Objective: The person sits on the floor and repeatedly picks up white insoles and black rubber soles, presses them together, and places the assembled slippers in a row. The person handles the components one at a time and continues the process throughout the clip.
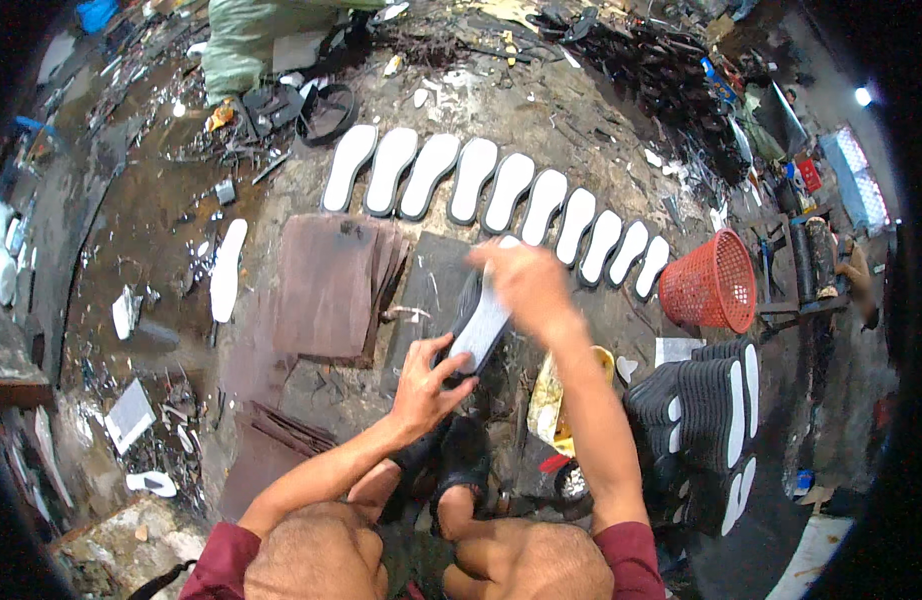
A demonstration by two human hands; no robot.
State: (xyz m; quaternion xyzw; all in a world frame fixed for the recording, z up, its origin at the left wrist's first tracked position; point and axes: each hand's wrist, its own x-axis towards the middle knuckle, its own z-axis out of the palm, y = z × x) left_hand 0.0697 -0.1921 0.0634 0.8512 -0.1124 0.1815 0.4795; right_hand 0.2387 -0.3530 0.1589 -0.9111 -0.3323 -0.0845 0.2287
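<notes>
My left hand (426, 388) grips the near end of a black shoe sole (483, 322) with a pale top, thumb and fingers at its edges. Over the sole's far end is my right hand (529, 288), blurred, its fingers bent downward; whether it holds anything cannot be made out. Beneath them lies a dark flat sheet (433, 262). Beyond my hands, several white-topped soles (474, 180) lie side by side in a curved row on the ground. A yellow-and-white container (547, 405) stands by my right forearm, partly covered by it.
Brown sheets (326, 290) are piled to the left. On the right stand a red lattice basket (709, 285) and stacks of black soles (699, 405). A single white sole-shaped piece (227, 272) lies farther left. Scraps litter the ground, and a pale green sack (243, 50) sits at the back.
</notes>
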